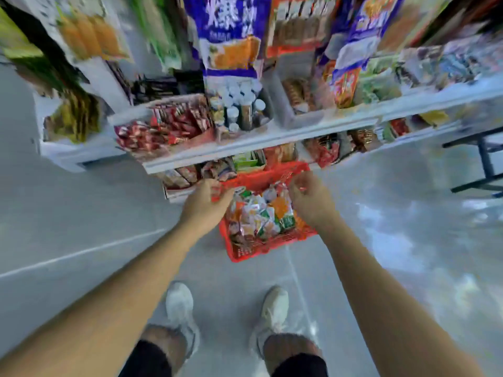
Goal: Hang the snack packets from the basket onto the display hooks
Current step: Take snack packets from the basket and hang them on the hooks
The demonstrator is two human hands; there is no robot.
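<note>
Head view: A person is bending over a red basket (272, 250) that is sitting on the shop floor, with the snack packets (261, 213) lying heaped inside it. The left hand (202, 202) is reaching to the basket's left rim, its fingers curling over the edge and appearing to grip it. The right hand (310, 197) is hovering over the basket's right side, fingers bent inward above the heap. Blur is making it impossible to tell whether they are pinching anything. Stocked shelves (272, 137) are running just beyond the basket's far rim. Hanging bags, among them a purple packet (231, 36), are dangling well above the basket, and the hooks themselves are being lost in the blur. Two white shoes (179, 303) are standing on the basket's near side. The picking is, by the look of it, only starting. Doing it well is likely meaning steadying the basket, lifting a single packet by its top edge, and keeping the hang hole up and free for a hook.
</note>
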